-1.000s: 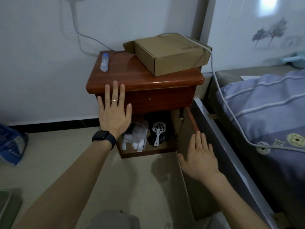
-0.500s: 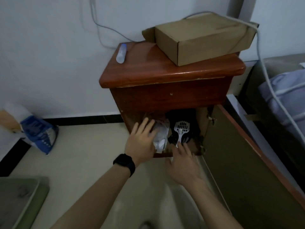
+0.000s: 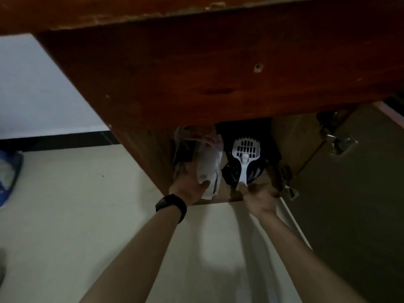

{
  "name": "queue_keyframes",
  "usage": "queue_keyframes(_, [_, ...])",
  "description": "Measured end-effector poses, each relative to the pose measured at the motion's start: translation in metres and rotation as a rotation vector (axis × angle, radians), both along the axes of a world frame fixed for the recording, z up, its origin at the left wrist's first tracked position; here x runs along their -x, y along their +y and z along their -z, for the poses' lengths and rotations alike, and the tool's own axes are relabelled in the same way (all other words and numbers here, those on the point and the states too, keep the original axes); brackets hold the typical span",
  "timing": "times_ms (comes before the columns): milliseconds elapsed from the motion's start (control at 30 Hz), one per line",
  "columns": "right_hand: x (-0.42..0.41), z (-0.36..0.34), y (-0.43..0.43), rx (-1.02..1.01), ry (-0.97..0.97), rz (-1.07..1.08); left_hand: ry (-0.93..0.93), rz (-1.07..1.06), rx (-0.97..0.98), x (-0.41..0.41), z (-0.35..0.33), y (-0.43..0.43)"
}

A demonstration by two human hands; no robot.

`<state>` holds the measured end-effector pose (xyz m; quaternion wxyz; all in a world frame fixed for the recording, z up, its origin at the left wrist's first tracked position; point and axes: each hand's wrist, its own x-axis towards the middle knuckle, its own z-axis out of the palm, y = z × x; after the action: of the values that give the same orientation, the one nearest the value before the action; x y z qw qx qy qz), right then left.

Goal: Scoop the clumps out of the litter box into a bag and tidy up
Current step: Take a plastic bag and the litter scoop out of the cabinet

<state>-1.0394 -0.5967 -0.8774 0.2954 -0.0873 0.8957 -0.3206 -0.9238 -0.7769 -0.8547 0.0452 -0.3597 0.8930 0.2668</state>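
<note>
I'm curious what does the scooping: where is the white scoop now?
Head view: the white scoop lies inside the open wooden cabinet, right of the plastic bags, its handle tip held by the right hand.

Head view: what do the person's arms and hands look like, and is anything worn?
No sleeves show on the left forearm or right forearm, and the left hand and right hand are ungloved. A black wristband with a flat dark face, like a fitness tracker, circles the left wrist; the right wrist is bare. Rings cannot be made out in the dim light.
</note>
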Motion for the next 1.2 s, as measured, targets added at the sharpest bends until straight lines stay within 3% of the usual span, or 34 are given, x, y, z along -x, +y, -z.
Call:
queue_keyframes(300, [0.029,0.024,-0.030,0.234,-0.201,0.280,-0.053,0.085,0.355,0.034,0.003,-0.011])
queue_keyframes(467, [0.030,-0.009,-0.026,0.381,-0.334,0.410,0.070,0.091,0.360,0.032,-0.013,-0.010])
queue_keyframes(600, [0.024,-0.043,-0.005,0.391,-0.338,0.344,0.139,0.040,0.246,0.017,-0.042,0.010])
queue_keyframes(733, [-0.006,-0.099,0.019,0.546,-0.480,0.488,0.098,0.024,0.136,-0.005,-0.081,0.042])
queue_keyframes(1200, [-0.102,-0.345,0.134,0.313,-0.551,0.352,-0.023,-0.071,-0.095,-0.081,-0.306,0.116])
